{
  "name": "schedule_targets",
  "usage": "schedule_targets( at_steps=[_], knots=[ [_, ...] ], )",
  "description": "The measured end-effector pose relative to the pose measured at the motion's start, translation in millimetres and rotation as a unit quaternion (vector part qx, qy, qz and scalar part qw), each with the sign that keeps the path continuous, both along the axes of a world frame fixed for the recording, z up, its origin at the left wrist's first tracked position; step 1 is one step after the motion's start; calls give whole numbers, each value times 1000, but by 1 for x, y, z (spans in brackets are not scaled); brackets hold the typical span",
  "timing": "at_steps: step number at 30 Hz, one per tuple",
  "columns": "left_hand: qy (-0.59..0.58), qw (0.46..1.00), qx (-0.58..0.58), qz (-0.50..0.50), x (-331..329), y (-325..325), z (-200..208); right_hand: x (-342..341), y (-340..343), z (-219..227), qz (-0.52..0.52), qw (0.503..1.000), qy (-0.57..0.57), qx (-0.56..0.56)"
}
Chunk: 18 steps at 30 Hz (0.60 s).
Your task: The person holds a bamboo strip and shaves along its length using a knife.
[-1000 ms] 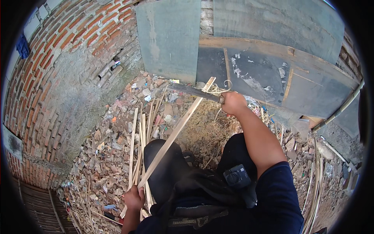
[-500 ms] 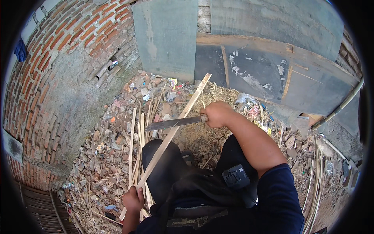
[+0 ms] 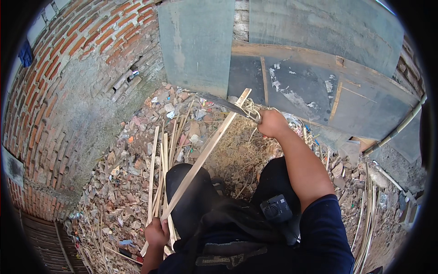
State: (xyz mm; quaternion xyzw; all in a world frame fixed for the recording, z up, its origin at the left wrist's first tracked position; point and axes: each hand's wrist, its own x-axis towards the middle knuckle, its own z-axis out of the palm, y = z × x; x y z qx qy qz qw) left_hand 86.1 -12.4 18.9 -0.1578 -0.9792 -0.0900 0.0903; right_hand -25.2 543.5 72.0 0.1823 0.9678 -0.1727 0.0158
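Note:
My left hand [image 3: 156,233] is closed round the lower end of a long pale strip [image 3: 196,166] of wood or bamboo. This strip slants up and away to the right, passing over my left knee. My right hand [image 3: 272,123] grips the handle of a long dark-bladed machete [image 3: 218,101]. Its blade points left and crosses the strip near the far end, where thin curled shavings [image 3: 250,108] hang by the handle. Several more pale strips [image 3: 153,171] lie beside my left leg. A heap of fine shavings [image 3: 232,146] covers the ground beyond my knees.
Broken brick rubble [image 3: 123,182] covers the ground at left. A brick wall [image 3: 77,96] rises on the left, and grey panels [image 3: 196,45] stand at the back. Long thin strips [image 3: 368,214] lie at right, below a slanting pole [image 3: 397,124]. A small black device [image 3: 276,208] rests at my lap.
My right hand and the machete have moved away from me along the strip, from near its middle to its far end. The blade's tilt has changed. My left hand has barely moved.

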Motion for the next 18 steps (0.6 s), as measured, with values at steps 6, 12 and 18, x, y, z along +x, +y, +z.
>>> schedule_targets(
  at_steps=[6, 12, 18],
  knots=[
    [-6, 1000, 8, 4, 1, 2, -3, 8, -26, 27, 127, 990, -56, -6],
    [-12, 1000, 3, -1, 3, 0, 3, 8, -64, 31, 246, 969, -21, 34],
    [-7, 999, 21, -27, 3, 5, 0, -5, 16, -15, 9, 997, 72, -23]
  ],
)
